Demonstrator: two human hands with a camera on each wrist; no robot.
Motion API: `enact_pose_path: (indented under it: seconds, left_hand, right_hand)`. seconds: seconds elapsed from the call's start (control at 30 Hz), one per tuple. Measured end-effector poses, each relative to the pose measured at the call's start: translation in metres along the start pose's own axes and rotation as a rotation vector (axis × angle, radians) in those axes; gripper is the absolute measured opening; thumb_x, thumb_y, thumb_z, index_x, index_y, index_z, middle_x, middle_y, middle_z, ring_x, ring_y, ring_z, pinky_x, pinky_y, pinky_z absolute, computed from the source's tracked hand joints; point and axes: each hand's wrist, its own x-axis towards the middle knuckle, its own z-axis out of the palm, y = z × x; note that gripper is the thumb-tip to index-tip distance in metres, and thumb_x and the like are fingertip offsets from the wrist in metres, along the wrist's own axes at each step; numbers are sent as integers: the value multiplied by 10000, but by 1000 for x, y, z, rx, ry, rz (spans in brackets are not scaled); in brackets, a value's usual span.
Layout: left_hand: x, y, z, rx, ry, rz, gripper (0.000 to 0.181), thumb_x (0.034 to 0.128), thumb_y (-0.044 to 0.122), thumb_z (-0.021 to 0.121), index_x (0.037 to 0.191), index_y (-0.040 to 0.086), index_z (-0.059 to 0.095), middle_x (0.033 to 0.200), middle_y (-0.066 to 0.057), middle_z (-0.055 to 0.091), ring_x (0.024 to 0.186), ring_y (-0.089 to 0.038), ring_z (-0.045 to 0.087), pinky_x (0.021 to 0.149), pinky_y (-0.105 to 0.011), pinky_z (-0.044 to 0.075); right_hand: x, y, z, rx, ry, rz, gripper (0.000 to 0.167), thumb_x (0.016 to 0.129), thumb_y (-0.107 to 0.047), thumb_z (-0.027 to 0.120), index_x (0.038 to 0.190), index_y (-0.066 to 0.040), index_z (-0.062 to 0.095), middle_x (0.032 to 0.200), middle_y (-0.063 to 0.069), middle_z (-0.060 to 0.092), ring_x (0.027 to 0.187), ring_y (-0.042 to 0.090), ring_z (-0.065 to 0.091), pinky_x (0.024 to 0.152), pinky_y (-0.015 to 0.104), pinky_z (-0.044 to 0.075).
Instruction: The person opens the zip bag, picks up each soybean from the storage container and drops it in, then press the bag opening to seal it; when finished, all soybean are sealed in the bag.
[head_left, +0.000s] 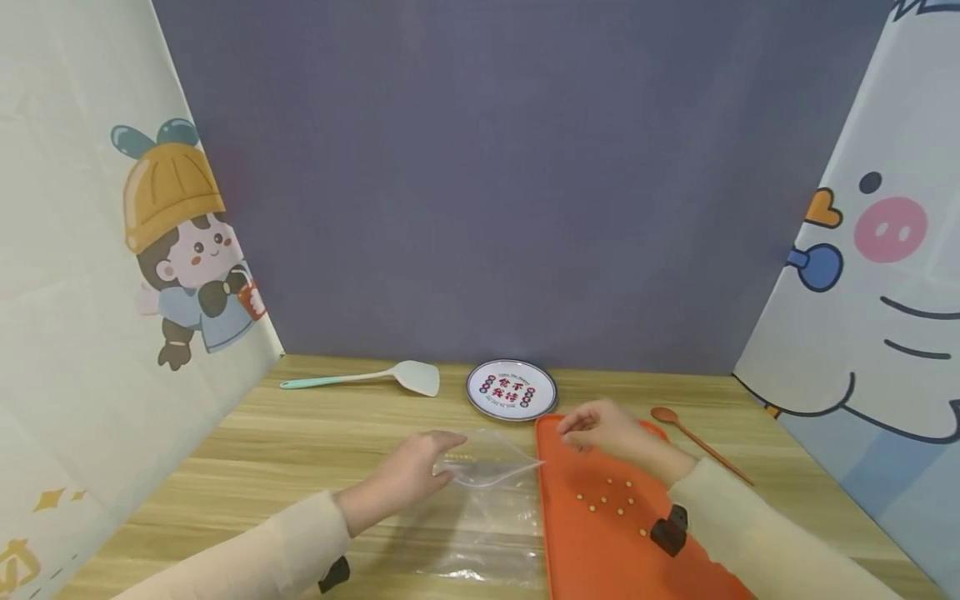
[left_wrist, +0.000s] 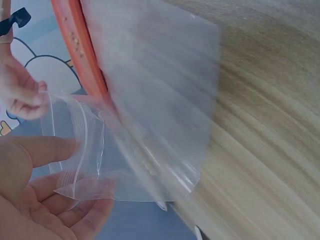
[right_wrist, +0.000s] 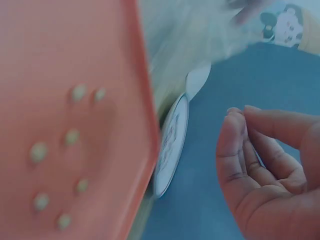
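Left hand (head_left: 402, 481) grips clear bag (head_left: 480, 525) beside left edge of tray (head_left: 592, 554).
Right hand (head_left: 617, 433), fingertips together, is near tray's far edge; whether gripping anything, cannot tell.

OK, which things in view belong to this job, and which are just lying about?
In use, it seems:
clear zip bag, held by the left hand
small pale pieces
orange tray beneath them

Likely just lying about:
spatula
plate
brown spoon

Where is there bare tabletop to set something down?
The widest free wooden tabletop lies between the mint-handled white spatula and the left hand. A smaller patch sits between the round white plate and brown wooden spoon. It's crowded around the clear plastic bag, beside the orange tray dotted with pale pellets.
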Motion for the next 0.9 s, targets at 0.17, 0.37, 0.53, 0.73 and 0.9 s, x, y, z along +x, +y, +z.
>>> enact_pose_path:
  seconds: [0.17, 0.37, 0.53, 0.73, 0.9]
  left_hand:
    - [-1, 0, 0, 20, 13, 25, 456, 800, 64, 729, 1237, -5, 617, 1272, -172, 635, 1192, -348, 595, 1030, -466, 496]
    - [-2, 1, -2, 17, 25, 18, 463, 790, 45, 729, 1235, -12, 617, 1274, -181, 632, 1187, -359, 595, 1027, -484, 493]
    - [-2, 1, -3, 26, 19, 12, 462, 793, 63, 737, 1233, -9, 619, 1269, -179, 635, 1180, -353, 601, 1024, -480, 497]
    - [-4, 0, -1, 10, 7, -8, 453, 802, 79, 734, 1232, -7, 620, 1270, -178, 635, 1180, -363, 598, 1013, -484, 504]
    - [-5, -2, 1, 5, 10, -16, 457, 796, 66, 735, 1232, -6, 620, 1273, -173, 634, 1184, -365, 595, 1013, -478, 505]
  right_hand:
    - [-14, 22, -17, -48, -19, 39, 249, 883, -89, 672, 1047, 97, 657, 955, 161, 717, 788, 174, 647, 705, 367, 595]
    - [-29, 38, -35, -46, -71, 116, 314, 901, -120, 664, 1115, 104, 617, 1058, 194, 673, 870, 190, 638, 758, 389, 586]
    - [-37, 50, -44, -107, -74, 169, 306, 871, -115, 701, 1096, 84, 641, 979, 115, 699, 831, 178, 655, 712, 356, 591]
    - [-46, 65, -47, -114, -86, 185, 246, 817, -46, 711, 1001, 103, 642, 880, 92, 708, 769, 190, 657, 636, 346, 574]
    - [-51, 73, -44, -141, -53, 266, 210, 775, -74, 760, 916, 37, 651, 851, 37, 706, 739, 150, 637, 620, 330, 552]
